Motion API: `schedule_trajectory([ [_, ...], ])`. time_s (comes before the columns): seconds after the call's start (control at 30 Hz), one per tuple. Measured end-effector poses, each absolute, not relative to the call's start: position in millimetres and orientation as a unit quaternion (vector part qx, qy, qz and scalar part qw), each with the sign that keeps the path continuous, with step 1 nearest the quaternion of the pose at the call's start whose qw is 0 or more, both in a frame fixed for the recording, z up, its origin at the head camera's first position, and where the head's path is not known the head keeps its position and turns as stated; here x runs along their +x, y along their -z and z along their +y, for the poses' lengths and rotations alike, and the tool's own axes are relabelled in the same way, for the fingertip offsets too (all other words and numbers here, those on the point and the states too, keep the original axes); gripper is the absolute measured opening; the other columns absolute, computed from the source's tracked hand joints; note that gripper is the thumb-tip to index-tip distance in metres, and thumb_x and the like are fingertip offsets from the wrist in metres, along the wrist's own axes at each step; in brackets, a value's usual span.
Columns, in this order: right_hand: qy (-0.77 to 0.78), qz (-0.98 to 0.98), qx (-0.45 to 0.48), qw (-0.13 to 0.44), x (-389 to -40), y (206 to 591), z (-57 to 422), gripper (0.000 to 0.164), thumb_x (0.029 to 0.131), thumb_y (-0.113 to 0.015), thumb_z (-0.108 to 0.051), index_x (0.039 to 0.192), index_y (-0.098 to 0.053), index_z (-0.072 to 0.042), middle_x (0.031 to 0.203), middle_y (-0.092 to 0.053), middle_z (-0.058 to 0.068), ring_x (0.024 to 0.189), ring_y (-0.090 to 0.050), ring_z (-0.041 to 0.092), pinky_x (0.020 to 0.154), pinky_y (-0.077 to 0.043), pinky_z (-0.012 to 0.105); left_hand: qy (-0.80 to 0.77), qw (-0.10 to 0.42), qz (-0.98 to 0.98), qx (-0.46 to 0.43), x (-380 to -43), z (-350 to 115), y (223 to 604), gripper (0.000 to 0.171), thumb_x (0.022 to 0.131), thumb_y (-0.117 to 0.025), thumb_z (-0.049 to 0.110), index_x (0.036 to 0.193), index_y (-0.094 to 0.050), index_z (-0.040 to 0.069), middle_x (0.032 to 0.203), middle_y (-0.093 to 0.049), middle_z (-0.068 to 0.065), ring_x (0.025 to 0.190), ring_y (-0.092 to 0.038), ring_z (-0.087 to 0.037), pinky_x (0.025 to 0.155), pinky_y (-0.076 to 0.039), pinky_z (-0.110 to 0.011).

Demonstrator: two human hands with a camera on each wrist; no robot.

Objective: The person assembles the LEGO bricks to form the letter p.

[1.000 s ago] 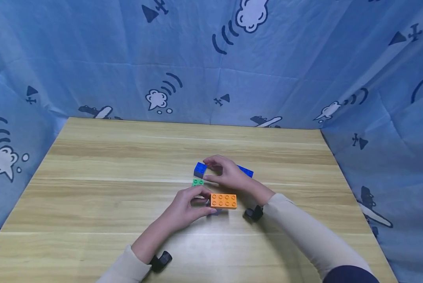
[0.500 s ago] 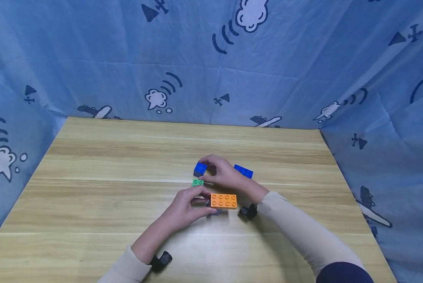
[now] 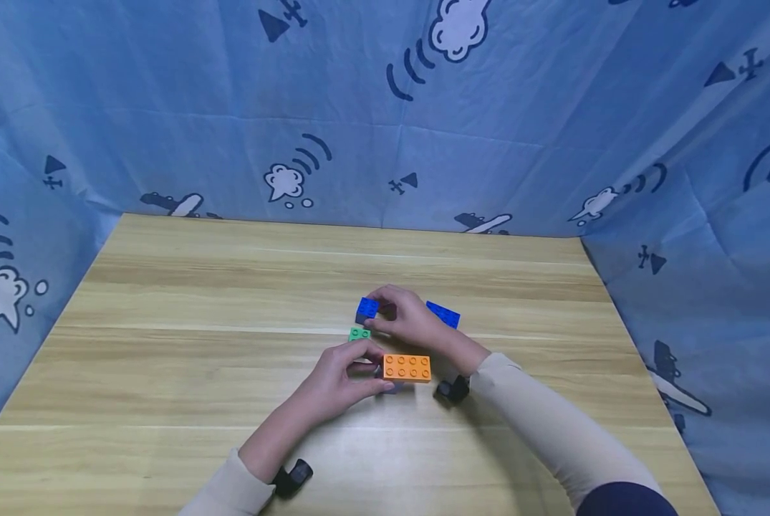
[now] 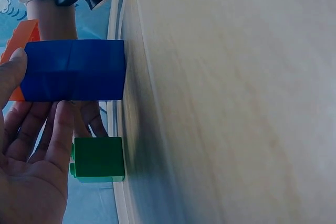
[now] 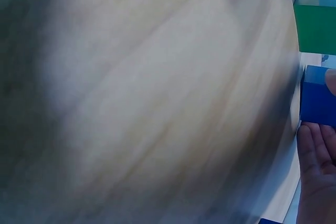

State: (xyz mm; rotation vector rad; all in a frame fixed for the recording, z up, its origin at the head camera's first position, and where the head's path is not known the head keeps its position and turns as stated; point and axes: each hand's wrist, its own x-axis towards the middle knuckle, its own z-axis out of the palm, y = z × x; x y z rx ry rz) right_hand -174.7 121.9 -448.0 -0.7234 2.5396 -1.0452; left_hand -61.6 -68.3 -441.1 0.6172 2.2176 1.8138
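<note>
In the head view my left hand [image 3: 336, 380] grips a blue brick stack with an orange eight-stud brick [image 3: 407, 368] on top. The left wrist view shows the blue stack [image 4: 73, 71] between thumb and fingers, with a seam down its middle. Farther back, my right hand [image 3: 410, 315] pinches a small blue brick [image 3: 367, 309] at its right side. The right wrist view shows thumb and fingers on that blue brick [image 5: 317, 98]. A small green brick [image 3: 359, 334] stands between the two hands, touched by neither as far as I can see.
A longer blue brick [image 3: 443, 314] lies behind the right wrist, partly covered by it. The wooden table [image 3: 198, 287] ends at a blue patterned curtain [image 3: 359, 107] at the back and sides. Black wrist cameras [image 3: 452, 390] sit under both wrists.
My right hand has moved left and taken hold of the small blue brick, which has shifted slightly right. More of the longer blue brick shows. My left hand has kept its place.
</note>
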Motion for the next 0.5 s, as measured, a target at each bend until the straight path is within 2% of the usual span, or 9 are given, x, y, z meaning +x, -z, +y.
schedule_trajectory([
  [0.2, 0.372, 0.880, -0.264, 0.134, -171, 449, 127, 0.038, 0.096, -0.077, -0.019, 0.130, -0.067, -0.005, 0.128, -0.071, 0.009, 0.113, -0.068, 0.021, 0.106, -0.060, 0.040, -0.618, 0.103, 0.751, 0.208, -61, -68, 442, 0.031, 0.086, -0.084, 0.004, 0.112, -0.069, 0.003, 0.114, -0.073, -0.010, 0.116, -0.073, -0.029, 0.101, -0.063, -0.032],
  [0.5, 0.385, 0.879, -0.255, 0.123, -161, 442, 140, 0.037, 0.096, -0.078, -0.020, 0.129, -0.068, -0.008, 0.127, -0.072, 0.007, 0.110, -0.069, 0.018, 0.105, -0.061, 0.039, -0.607, 0.109, 0.759, 0.211, -61, -69, 439, 0.031, 0.087, -0.085, 0.007, 0.113, -0.068, 0.007, 0.117, -0.073, -0.011, 0.117, -0.072, -0.028, 0.100, -0.062, -0.026],
])
